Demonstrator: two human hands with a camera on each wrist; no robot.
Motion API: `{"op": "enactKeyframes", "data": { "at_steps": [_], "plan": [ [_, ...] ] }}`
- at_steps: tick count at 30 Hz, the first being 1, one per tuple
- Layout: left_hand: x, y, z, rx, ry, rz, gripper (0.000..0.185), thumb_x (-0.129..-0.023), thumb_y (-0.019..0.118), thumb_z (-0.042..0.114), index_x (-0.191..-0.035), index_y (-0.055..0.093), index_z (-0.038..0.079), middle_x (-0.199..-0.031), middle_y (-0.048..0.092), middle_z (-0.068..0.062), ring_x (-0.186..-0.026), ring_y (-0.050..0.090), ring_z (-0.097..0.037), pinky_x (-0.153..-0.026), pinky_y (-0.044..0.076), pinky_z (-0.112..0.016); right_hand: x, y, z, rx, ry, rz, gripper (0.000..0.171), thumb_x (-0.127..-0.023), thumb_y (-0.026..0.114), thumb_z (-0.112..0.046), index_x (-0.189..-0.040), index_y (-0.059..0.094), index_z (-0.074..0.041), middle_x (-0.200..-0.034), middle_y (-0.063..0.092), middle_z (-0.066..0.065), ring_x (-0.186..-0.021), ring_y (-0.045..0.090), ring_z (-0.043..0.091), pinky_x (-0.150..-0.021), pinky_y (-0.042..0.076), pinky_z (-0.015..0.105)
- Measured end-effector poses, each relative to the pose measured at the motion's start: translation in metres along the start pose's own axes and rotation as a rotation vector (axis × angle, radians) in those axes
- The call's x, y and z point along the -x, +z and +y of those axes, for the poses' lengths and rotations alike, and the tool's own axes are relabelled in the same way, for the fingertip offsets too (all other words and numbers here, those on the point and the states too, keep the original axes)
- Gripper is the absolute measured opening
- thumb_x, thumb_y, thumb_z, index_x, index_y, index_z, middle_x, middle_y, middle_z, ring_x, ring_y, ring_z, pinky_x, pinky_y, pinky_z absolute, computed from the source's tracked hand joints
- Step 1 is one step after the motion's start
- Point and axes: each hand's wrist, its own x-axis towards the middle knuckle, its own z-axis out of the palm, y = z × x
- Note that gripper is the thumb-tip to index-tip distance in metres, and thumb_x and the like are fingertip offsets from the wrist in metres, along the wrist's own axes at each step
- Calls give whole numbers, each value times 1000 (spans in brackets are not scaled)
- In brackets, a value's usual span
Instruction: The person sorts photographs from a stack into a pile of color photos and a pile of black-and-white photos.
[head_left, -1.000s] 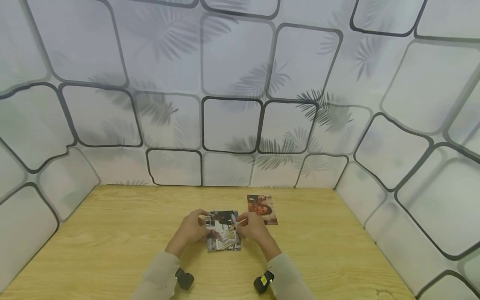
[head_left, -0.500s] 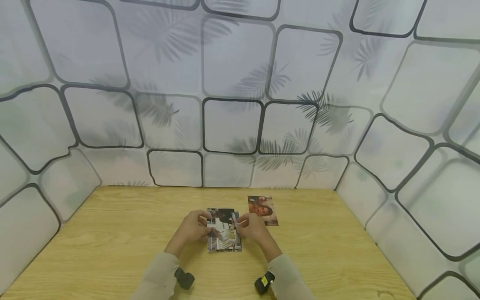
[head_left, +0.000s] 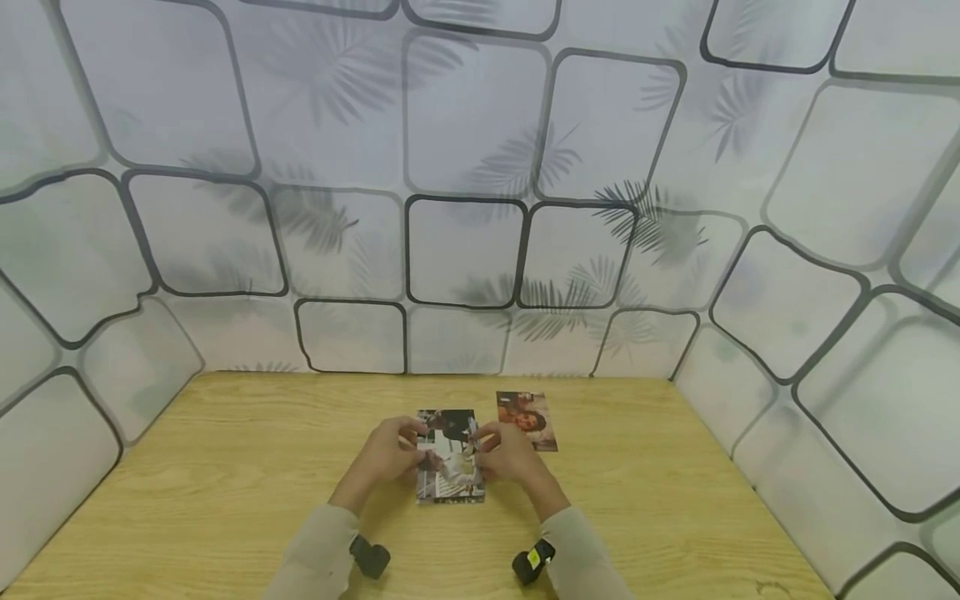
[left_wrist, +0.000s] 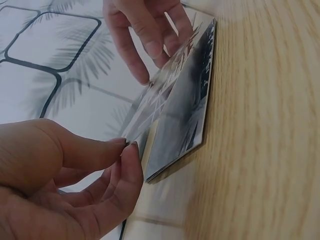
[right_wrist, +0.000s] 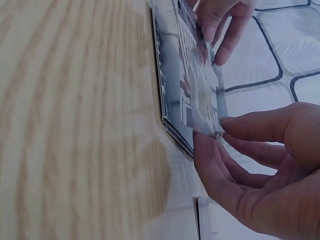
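Note:
A printed photo [head_left: 453, 458] with a dark-clothed figure and a pale-clothed figure is held between both hands over a small stack of photos [left_wrist: 181, 112]. My left hand [head_left: 386, 450] pinches its left edge between thumb and fingertip, as the left wrist view shows closely. On the opposite edge, my right hand [right_wrist: 265, 157] pinches the photo with thumb and index finger. The held photo tilts up off the stack, and a gap shows between them in the left wrist view. Most of the stack is hidden under it in the head view.
A separate photo [head_left: 527, 421] of people in warm tones lies behind the right hand. The light wood table [head_left: 225, 467] meets patterned cloth walls [head_left: 465, 250] at the back and on both sides. Each wrist wears a black camera [head_left: 371, 557].
The held photo has slid a little away from me, its far edge now farther back over the stack. Both hands have shifted slightly with it. The separate photo stays put.

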Motion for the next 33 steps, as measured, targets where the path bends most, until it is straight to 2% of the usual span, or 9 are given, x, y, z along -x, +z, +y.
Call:
{"op": "enactKeyframes", "data": {
  "at_steps": [12,24,33],
  "plan": [
    [3,0,7,21,2,-28,33,-86,70,-13,-118,68,-3,-107,62,-20,-80,69,-21,-64,64,-37,0,-11,2,-28,-63,-28,33,-88,73,1,-121,70,0,-98,71,18,-71,70,21,-64,64,35],
    [5,4,13,14,1,-77,31,-91,68,-9,-121,67,-4,-108,61,-19,-71,67,-20,-60,62,-35,1,-22,9,-152,-10,-109,35,-89,69,4,-124,66,5,-101,65,19,-71,68,18,-69,66,38],
    [6,6,15,22,20,-92,35,-86,69,-13,-120,67,-6,-103,59,-18,-71,68,-18,-61,63,-35,3,-29,10,-156,-22,-145,35,-91,68,4,-126,64,6,-102,65,20,-74,70,18,-70,67,39]
  ]
}}
